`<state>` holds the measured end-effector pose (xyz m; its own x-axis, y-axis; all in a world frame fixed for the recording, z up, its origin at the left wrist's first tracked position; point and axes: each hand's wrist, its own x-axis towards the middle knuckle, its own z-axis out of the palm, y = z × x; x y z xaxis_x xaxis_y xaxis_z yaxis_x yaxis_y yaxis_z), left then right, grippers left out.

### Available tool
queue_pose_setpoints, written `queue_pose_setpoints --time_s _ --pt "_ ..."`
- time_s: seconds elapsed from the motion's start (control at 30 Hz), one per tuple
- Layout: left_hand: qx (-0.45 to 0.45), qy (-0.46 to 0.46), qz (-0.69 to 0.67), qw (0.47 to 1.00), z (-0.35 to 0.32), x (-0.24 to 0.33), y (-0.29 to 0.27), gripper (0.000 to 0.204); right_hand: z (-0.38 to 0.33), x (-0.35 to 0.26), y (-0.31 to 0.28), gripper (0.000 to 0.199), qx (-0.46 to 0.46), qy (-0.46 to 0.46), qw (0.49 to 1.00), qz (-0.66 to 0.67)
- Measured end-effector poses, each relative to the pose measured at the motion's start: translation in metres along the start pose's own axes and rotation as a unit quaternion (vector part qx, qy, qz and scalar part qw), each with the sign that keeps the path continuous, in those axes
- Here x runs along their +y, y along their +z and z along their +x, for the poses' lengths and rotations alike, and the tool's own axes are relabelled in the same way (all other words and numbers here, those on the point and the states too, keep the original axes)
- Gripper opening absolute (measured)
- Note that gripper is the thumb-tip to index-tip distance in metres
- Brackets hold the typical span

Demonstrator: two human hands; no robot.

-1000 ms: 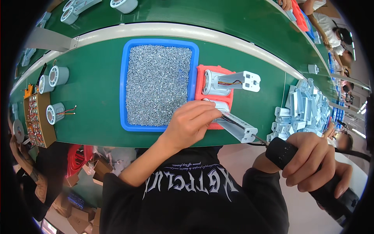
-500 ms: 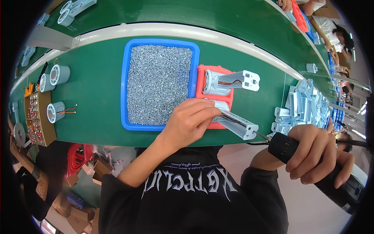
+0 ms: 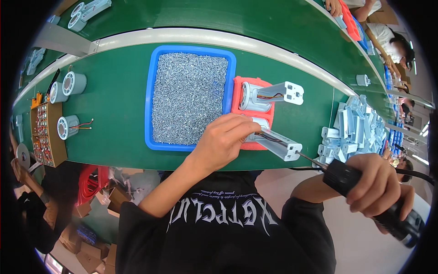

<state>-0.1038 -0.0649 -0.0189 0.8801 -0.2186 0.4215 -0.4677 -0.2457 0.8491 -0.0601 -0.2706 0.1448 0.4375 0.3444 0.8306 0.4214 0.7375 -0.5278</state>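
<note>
My right hand is wrapped around a black electric screwdriver. Its thin bit reaches left to the end plate of a light-blue bracket; whether the tip is inside a hole cannot be told. At the bracket's other end, my left hand pinches with thumb and fingers beside a white cylindrical motor, and what lies between the fingertips is hidden. This motor sits in a red holder. A second motor with its own bracket and coloured wires lies in the holder's far half.
Left of the holder stands a blue tray full of small screws. Light-blue brackets are heaped at the right. Several motors and a compartment box stand at the left. A black cable runs past my right hand. Other people work nearby.
My right hand has drawn the screwdriver slightly right and down, and more of its bit shows. My left hand stays pinched at nearly the same place.
</note>
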Motion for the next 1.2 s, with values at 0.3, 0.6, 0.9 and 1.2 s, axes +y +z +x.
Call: queue_pose_setpoints --time_s 0.3,0.6,0.9,1.2 --pt "0.064 -0.053 -0.183 0.98 -0.004 0.01 -0.002 0.024 -0.012 -0.02 -0.006 0.031 0.197 -0.109 0.974 0.038" --pt "0.036 -0.049 -0.256 0.965 -0.004 0.01 -0.001 0.022 -0.011 -0.018 -0.009 0.033 0.217 -0.143 0.964 0.057" --pt "0.028 0.021 -0.142 0.989 0.002 0.018 -0.006 0.02 0.003 -0.008 0.008 0.019 0.123 -0.115 0.983 0.079" --pt "-0.081 -0.097 0.199 0.972 0.001 -0.007 -0.104 0.019 0.009 0.028 0.021 0.025 -0.008 -0.035 0.998 0.06"
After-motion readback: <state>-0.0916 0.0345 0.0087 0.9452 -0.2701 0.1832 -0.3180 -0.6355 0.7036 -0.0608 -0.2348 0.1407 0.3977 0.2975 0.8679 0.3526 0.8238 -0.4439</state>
